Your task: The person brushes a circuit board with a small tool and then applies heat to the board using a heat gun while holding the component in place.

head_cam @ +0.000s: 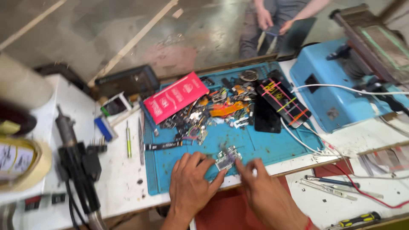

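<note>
left hand (190, 182) fingers spread, tips pressing the small circuit board (226, 158) | right hand (265, 192) fingertips pinching its other edge | board lies on blue mat (264, 145) near front edge | risk: a slip could flick it into the parts pile (204, 115) or off the bench; white cable (298, 138) may snag

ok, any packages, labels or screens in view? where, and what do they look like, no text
Red packet: flat rectangle with white print, on the blue mat's back left corner.
Phone with rubber bands: dark screen with pink, yellow and orange bands, mat's back right.
Dark screen panel: black, unlit, just left of it.
Small card: white frame, dark middle, left of the mat.
</note>
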